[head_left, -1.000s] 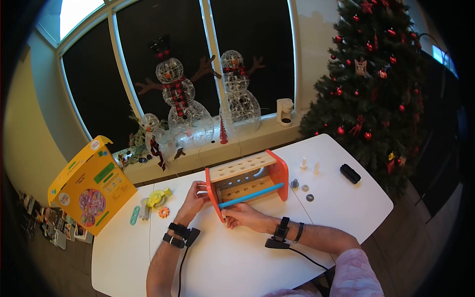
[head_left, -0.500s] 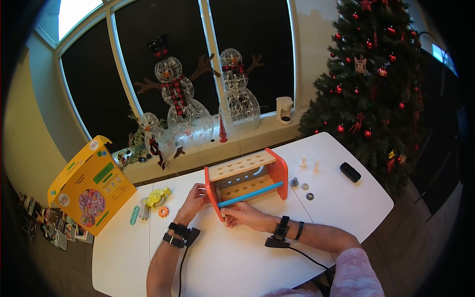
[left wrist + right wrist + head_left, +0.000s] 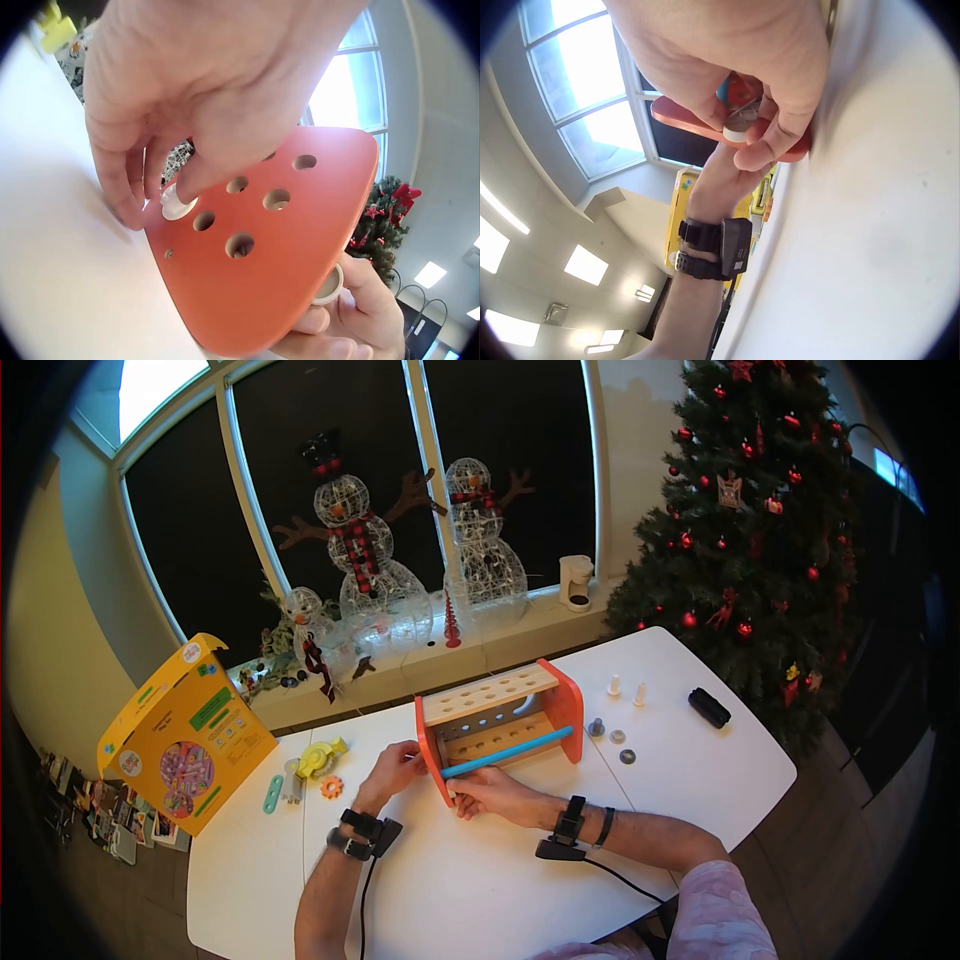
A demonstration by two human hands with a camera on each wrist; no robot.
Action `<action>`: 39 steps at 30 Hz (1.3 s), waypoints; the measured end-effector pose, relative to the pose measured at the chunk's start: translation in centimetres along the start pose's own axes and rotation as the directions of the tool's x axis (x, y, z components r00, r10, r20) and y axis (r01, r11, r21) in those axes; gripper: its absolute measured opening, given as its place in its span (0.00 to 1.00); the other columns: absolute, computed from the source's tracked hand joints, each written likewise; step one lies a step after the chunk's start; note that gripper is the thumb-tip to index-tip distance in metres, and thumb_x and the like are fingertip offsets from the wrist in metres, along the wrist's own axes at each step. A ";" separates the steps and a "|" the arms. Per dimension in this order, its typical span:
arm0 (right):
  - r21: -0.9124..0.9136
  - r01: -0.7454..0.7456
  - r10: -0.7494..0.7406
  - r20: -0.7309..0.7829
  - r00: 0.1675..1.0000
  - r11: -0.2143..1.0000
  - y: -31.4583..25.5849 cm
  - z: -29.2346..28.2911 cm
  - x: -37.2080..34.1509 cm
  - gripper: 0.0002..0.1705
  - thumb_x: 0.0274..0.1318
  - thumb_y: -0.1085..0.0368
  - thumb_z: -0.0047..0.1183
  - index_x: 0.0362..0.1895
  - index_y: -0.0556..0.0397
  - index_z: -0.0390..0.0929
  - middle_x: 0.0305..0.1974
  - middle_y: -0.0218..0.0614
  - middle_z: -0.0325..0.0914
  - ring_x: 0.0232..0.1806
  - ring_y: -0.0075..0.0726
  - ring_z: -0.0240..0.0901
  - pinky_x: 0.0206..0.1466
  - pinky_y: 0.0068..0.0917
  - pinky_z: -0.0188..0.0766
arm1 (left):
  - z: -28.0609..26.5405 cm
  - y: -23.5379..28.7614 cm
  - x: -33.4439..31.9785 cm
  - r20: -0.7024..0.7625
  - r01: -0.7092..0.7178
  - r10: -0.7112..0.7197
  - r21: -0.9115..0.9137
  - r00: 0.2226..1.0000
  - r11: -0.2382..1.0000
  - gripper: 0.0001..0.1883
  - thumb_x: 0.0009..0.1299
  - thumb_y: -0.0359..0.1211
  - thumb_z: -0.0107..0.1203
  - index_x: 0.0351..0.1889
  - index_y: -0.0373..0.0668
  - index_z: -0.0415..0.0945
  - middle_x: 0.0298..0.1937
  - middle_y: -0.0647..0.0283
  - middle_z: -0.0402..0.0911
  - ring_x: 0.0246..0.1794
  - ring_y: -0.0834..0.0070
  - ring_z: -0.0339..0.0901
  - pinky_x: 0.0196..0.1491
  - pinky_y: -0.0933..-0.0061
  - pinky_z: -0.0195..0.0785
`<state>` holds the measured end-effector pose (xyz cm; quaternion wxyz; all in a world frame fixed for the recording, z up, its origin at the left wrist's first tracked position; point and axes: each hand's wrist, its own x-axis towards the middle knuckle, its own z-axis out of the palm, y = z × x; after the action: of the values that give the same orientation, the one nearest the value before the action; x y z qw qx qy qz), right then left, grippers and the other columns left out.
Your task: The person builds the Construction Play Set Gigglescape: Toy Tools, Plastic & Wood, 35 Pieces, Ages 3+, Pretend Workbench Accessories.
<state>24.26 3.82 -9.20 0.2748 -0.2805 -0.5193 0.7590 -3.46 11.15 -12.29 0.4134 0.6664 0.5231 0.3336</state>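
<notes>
A wooden toolbox with red end panels (image 3: pixel 568 710) and a blue bar (image 3: pixel 510 752) stands on the table. At its left end, my left hand (image 3: pixel 393 770) pinches a white round piece (image 3: pixel 178 204) against the outer face of the red panel (image 3: pixel 277 247), at a low hole. My right hand (image 3: pixel 492 796) is at the toolbox's near left corner, below the bar. Its thumb and fingers pinch a pale round piece (image 3: pixel 736 133) beside the red panel's edge. The inner ends of both pieces are hidden.
On the table's left are a yellow box (image 3: pixel 190 740), a yellow toy piece (image 3: pixel 320 758), an orange gear (image 3: pixel 331 788) and a teal strip (image 3: pixel 273 795). Right of the toolbox stand white pegs (image 3: pixel 640 695), a grey bolt (image 3: pixel 596 727), grey nuts (image 3: pixel 628 756) and a black case (image 3: pixel 709 708).
My left hand's fingers have lowered slightly along the red panel, and its wrist has turned a little. My right hand and the toolbox have barely moved.
</notes>
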 end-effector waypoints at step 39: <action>-0.259 -0.052 0.024 -0.109 0.994 0.965 -8.4 -2.7 -18.5 0.18 0.75 0.65 0.60 0.61 0.63 0.80 0.44 0.33 0.84 0.46 0.25 0.81 0.56 0.27 0.80 | -2.9 11.9 -8.0 -0.282 -0.211 0.332 0.386 0.900 0.898 0.16 0.75 0.34 0.70 0.58 0.40 0.86 0.44 0.62 0.94 0.37 0.69 0.91 0.39 0.67 0.80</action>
<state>40.02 -4.99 0.51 0.2477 -0.3638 -0.5941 0.6733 -2.77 2.63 -0.39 0.1417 0.7279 0.5372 0.4018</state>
